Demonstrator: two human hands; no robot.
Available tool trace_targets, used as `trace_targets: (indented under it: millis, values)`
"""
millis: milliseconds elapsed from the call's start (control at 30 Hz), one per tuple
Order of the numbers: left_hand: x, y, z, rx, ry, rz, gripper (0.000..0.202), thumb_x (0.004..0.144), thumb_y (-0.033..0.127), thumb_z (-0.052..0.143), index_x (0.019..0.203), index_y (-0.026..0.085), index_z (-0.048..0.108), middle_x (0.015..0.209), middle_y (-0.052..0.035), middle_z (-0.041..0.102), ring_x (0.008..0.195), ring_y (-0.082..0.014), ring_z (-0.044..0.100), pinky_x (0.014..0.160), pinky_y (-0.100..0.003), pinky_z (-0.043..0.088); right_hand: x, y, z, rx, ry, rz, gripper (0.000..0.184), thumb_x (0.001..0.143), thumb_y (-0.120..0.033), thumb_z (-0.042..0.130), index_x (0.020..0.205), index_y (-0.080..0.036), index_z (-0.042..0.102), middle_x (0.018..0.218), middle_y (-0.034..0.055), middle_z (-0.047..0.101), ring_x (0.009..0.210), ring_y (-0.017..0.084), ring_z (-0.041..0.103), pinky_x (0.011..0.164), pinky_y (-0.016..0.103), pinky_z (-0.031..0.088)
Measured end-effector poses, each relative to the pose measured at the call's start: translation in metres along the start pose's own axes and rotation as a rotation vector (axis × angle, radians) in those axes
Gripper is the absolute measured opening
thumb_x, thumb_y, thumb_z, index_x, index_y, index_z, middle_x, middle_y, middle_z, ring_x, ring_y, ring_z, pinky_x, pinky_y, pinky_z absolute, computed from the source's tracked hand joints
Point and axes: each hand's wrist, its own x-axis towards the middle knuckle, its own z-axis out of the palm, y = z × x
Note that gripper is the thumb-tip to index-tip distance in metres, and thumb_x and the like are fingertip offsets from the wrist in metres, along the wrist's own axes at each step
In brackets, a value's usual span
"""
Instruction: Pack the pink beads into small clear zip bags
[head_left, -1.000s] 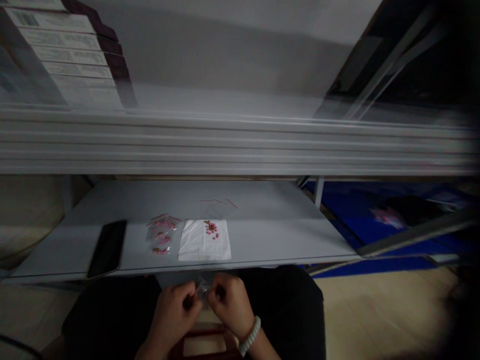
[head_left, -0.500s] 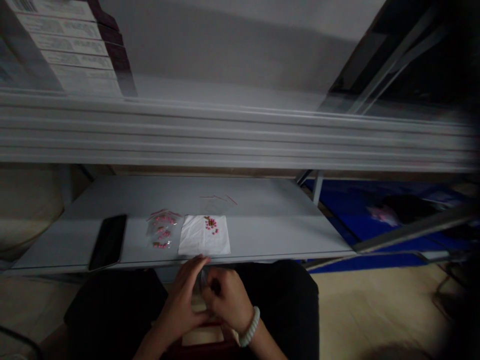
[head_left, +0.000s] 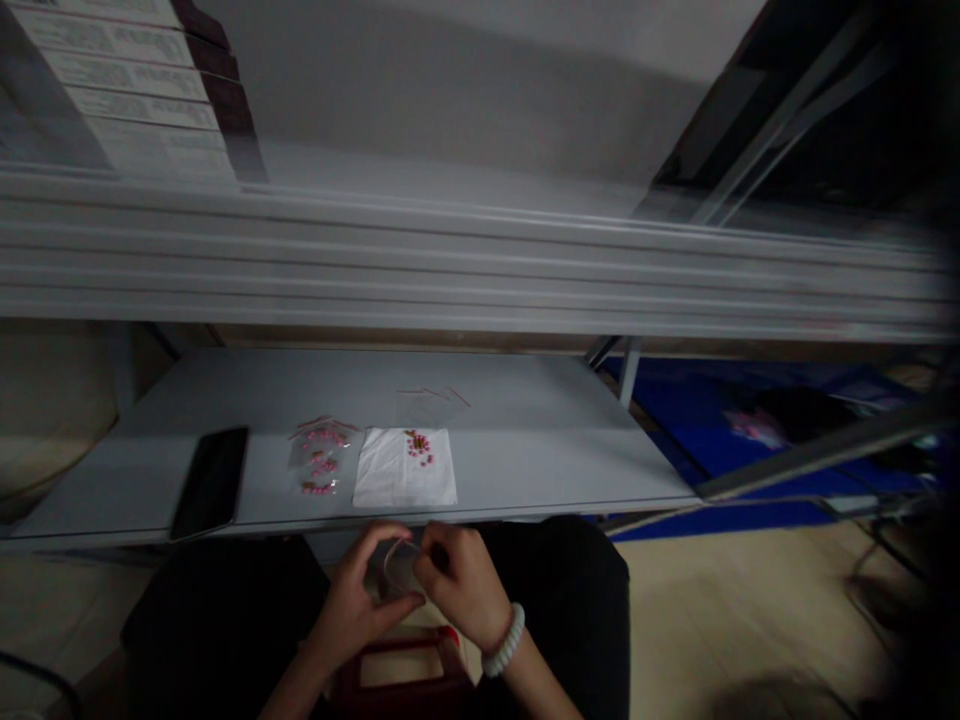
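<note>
Head view: left hand (head_left: 349, 600) and right hand (head_left: 461, 585) close together over the lap, just below the shelf's front edge. Clear bag (head_left: 400, 567) sits between them, right fingers pinching its edge, left fingers curled around its other side; exact grip partly hidden by the plastic. White bead bracelet (head_left: 504, 640) on right wrist. Red-framed item (head_left: 397, 672) lies on the lap, under the hands. Grey shelf (head_left: 525, 440) ahead holds white tissue (head_left: 386, 480) with pink beads (head_left: 418, 446) on it, beaded bag (head_left: 319, 462) just left of tissue, black phone (head_left: 209, 483) further left, flat bags with red strips (head_left: 429, 402) behind tissue. Stacked boxes (head_left: 127, 90) on upper shelf, top left.
</note>
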Motion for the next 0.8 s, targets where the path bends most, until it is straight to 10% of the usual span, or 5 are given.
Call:
trace_targets:
  millis: [267, 500, 800]
  values:
    - [0.01, 0.001, -0.006, -0.071, 0.079, -0.035, 0.042, 0.075, 0.026, 0.068, 0.114, 0.024, 0.05, 0.108, -0.0047, 0.063, 0.101, -0.0216, 0.061, 0.087, -0.032, 0.049, 0.006, 0.001, -0.001, 0.254, 0.08, -0.032, 0.015, 0.082, -0.021, 0.051, 0.069, -0.017, 0.057, 0.061, -0.0009, 0.054, 0.057, 0.012, 0.047, 0.054, 0.022, 0.033]
    - [0.065, -0.012, -0.03, 0.283, 0.159, 0.048, 0.045, 0.074, 0.03, 0.07, 0.113, 0.021, 0.051, 0.104, -0.0045, 0.065, 0.092, -0.0182, 0.062, 0.085, -0.031, 0.048, 0.071, 0.049, 0.019, 0.91, 0.485, 0.057, 0.033, 0.085, -0.044, 0.048, 0.092, -0.015, 0.064, 0.096, 0.0103, 0.068, 0.09, 0.021, 0.063, 0.077, 0.033, 0.05]
    - [0.121, -0.031, -0.035, 0.657, 0.023, -0.071, 0.044, 0.067, 0.033, 0.074, 0.107, 0.022, 0.058, 0.103, -0.006, 0.067, 0.091, -0.0219, 0.064, 0.082, -0.033, 0.048, 0.148, 0.081, 0.045, 0.729, 0.711, 0.006, 0.048, 0.086, -0.047, 0.042, 0.103, -0.011, 0.068, 0.11, 0.015, 0.068, 0.103, 0.025, 0.061, 0.09, 0.037, 0.044]
